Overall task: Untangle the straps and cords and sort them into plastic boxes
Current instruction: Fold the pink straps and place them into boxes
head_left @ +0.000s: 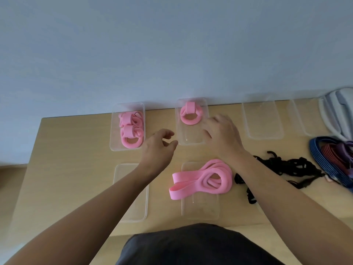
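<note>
Currently I have both hands up by the back row of boxes on the light wooden table (66, 169). My left hand (160, 144) hovers between the back-left clear plastic box (115, 142) and the back-middle clear plastic box (189, 135), fingers loosely curled and holding nothing. My right hand (221, 134) reaches over the right rim of the back-middle box with fingers fairly straight and spread. It is blurred, so I cannot tell whether it touches the plastic. Two coiled pink straps (128, 131) lie in the back-left box, and one coiled pink strap (191, 114) sits at the far end of the back-middle box. A loose pink strap (203, 178), partly coiled, lies across the front-middle clear box (200, 207), overhanging its left and right edges. A front-left clear box (122, 172) sits under my left forearm. To the right, a tangle of black cord (282, 167) lies on the table, beside a pile of blue, red and purple straps (324, 155).
</note>
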